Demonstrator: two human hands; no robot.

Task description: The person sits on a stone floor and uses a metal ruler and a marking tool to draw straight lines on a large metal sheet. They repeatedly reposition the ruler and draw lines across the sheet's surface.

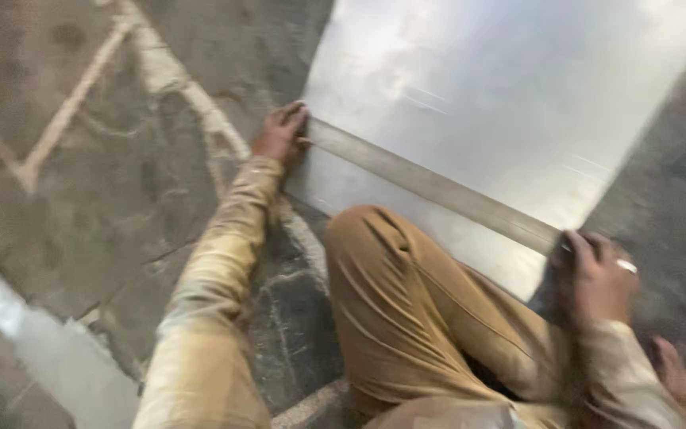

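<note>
While crouching on the stone floor [121, 183], both hands are pinning a steel straightedge [430, 188] flat across the metal sheet [502, 87]; left hand [281, 133] is pressing one end with curled fingers; right hand [597, 274] is closing over the other, likely steadying it against sliding.

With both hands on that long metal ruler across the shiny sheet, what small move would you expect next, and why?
Probably pressing the straightedge flat and steady. The left hand pins one end at the metal sheet edge, the right hand grips the other end, so it spans the sheet.
</note>
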